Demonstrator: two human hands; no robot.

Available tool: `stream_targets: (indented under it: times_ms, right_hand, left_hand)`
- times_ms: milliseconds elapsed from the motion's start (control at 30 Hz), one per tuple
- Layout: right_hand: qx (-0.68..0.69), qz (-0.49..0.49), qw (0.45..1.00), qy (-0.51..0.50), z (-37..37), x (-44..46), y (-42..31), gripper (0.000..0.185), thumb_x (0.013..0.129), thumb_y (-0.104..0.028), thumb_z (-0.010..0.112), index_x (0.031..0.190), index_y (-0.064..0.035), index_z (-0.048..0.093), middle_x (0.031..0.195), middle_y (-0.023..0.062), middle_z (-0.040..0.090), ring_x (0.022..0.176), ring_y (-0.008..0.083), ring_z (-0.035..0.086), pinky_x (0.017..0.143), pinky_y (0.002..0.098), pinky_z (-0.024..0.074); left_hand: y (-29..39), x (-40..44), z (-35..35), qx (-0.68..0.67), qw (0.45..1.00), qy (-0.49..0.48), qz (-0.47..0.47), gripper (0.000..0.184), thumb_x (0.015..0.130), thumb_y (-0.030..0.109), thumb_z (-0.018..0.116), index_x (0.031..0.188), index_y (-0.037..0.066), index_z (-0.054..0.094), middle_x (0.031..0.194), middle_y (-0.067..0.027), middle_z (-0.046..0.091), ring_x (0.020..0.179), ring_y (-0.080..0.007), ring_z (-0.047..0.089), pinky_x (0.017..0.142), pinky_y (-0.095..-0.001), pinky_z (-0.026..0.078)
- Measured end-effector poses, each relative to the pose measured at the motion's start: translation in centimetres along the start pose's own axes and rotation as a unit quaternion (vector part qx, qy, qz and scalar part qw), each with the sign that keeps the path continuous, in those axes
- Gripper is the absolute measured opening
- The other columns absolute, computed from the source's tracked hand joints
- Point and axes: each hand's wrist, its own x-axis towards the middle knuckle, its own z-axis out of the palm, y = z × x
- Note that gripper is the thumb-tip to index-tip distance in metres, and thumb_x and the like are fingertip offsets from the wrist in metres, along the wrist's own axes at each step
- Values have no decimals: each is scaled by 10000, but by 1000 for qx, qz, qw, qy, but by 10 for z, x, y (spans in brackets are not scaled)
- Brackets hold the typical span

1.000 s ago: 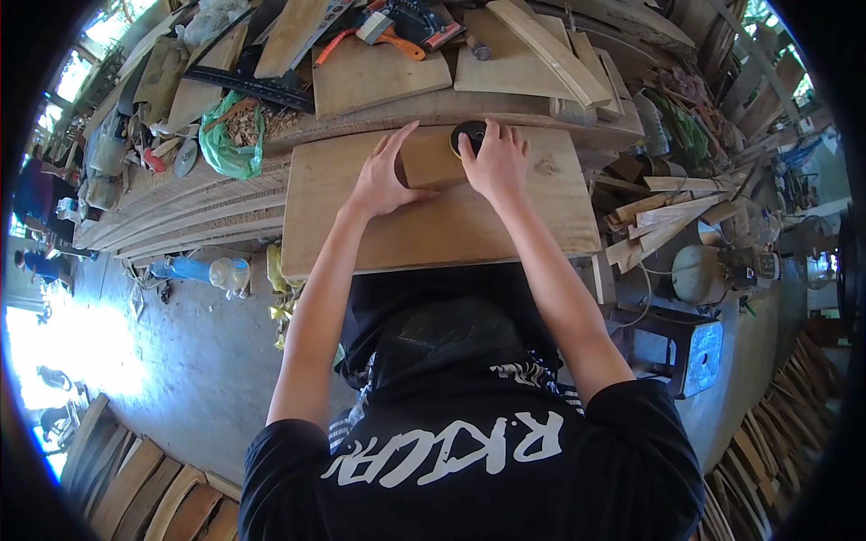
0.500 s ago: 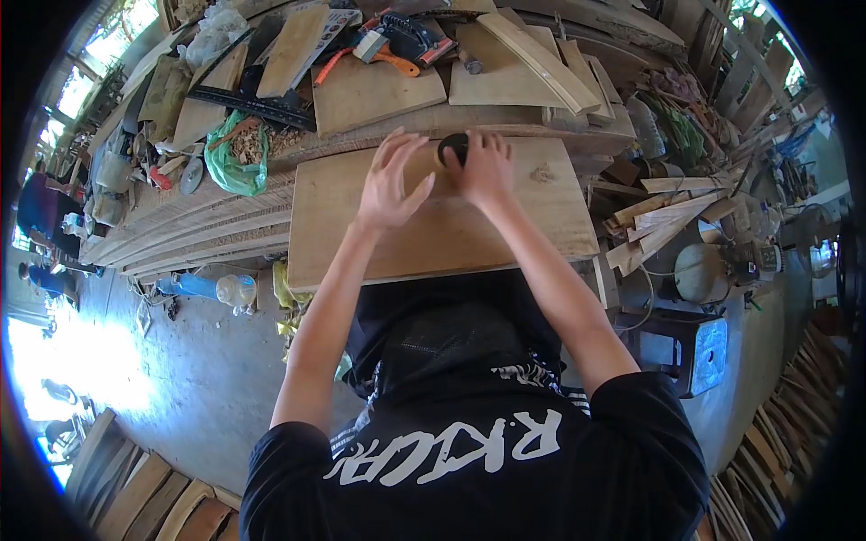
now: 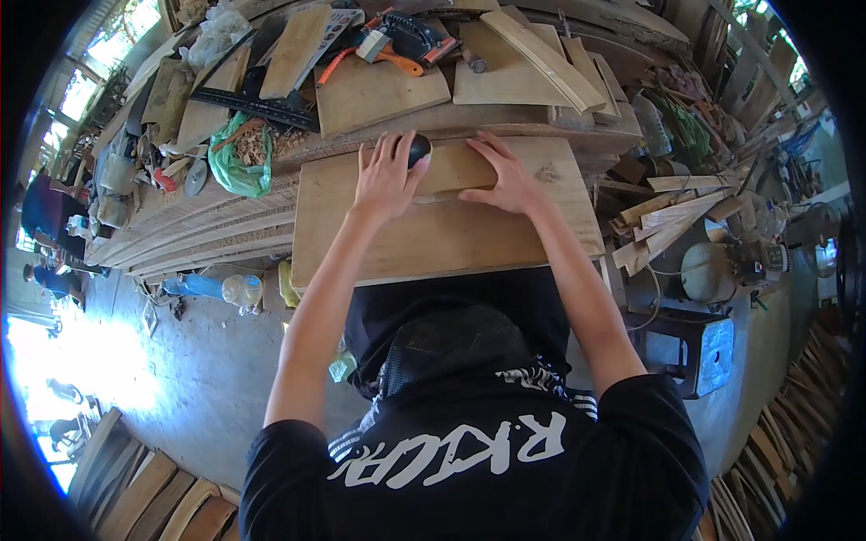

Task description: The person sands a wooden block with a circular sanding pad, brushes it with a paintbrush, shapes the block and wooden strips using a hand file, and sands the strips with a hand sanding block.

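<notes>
Two hands reach over a board (image 3: pixel 406 248), where a block (image 3: pixel 456 169) lies flat between them. On the left hand (image 3: pixel 383 183), the fingers curl round a black puck (image 3: pixel 419 151) at the block's left end; the right hand (image 3: pixel 514 185) has fingers and thumb spread about the right end, though whether they press on it I cannot tell. For good control, I judge, the puck wants an even, level hold, the right hand should steady the block, and its fingers are best kept clear of the puck.
</notes>
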Motion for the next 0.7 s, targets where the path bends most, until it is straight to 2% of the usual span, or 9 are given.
stream_targets:
  times_ms: [100, 200, 333, 367, 467, 567, 667, 700]
  right_hand:
    - [2, -3, 1000, 3, 4, 1, 2, 1034, 679, -537, 894, 1508, -67, 492, 1616, 190, 374, 1487, 392, 372, 1207, 485, 368]
    - [24, -28, 999, 18, 6, 0, 7, 1022, 660, -446, 919, 1503, -60, 488, 1585, 200, 407, 1464, 407, 397, 1191, 487, 389]
    - [22, -7, 999, 32, 6, -6, -1, 1012, 651, -416, 928, 1492, -58, 493, 1567, 214, 418, 1443, 416, 419, 1188, 479, 394]
    - [13, -9, 999, 34, 7, -6, -1, 1005, 654, -418, 925, 1488, -57, 496, 1565, 216, 419, 1442, 414, 420, 1189, 477, 393]
    - [5, -13, 999, 43, 11, -4, 1, 987, 662, -426, 921, 1479, -60, 506, 1545, 215, 432, 1433, 412, 427, 1183, 483, 394]
    - [-13, -29, 998, 50, 13, -5, 2, 966, 678, -467, 909, 1467, -72, 518, 1517, 219, 443, 1408, 437, 434, 1169, 506, 398]
    - [-35, -26, 997, 62, 14, -10, -4, 922, 709, -513, 884, 1449, -90, 532, 1481, 231, 452, 1360, 476, 448, 1145, 531, 406]
    - [-41, -24, 997, 67, 14, -10, -6, 904, 721, -527, 873, 1442, -97, 537, 1468, 236, 455, 1340, 489, 454, 1136, 538, 409]
  left_hand:
    - [25, -17, 14, 25, 998, 22, 52, 595, 1059, 438, 478, 1557, 126, 380, 1494, -166, 468, 1456, -377, 401, 1210, -638, 224]
    - [47, -31, 25, -22, 987, 45, 154, 558, 1063, 392, 487, 1536, 111, 400, 1472, -171, 482, 1431, -388, 422, 1209, -626, 243]
    - [19, -6, 28, 12, 994, 104, 44, 522, 1061, 336, 505, 1508, 78, 425, 1462, -183, 477, 1399, -395, 447, 1165, -605, 304]
    - [20, -4, 23, 2, 995, 97, 16, 551, 1041, 374, 541, 1508, 108, 421, 1458, -188, 481, 1433, -397, 408, 1175, -618, 299]
    - [43, -19, 22, -8, 994, 77, 80, 547, 1038, 340, 544, 1505, 79, 432, 1457, -175, 485, 1387, -405, 445, 1153, -594, 315]
    - [55, -30, 27, -13, 987, 67, 148, 573, 1025, 350, 567, 1518, 96, 424, 1460, -177, 484, 1389, -396, 438, 1158, -579, 313]
    - [34, -13, 27, 0, 995, 86, 57, 583, 1019, 350, 576, 1527, 113, 417, 1466, -186, 481, 1395, -387, 434, 1157, -576, 320]
    - [23, -5, 27, -31, 992, 114, 36, 581, 1013, 335, 586, 1526, 122, 419, 1470, -194, 480, 1397, -420, 421, 1150, -587, 329]
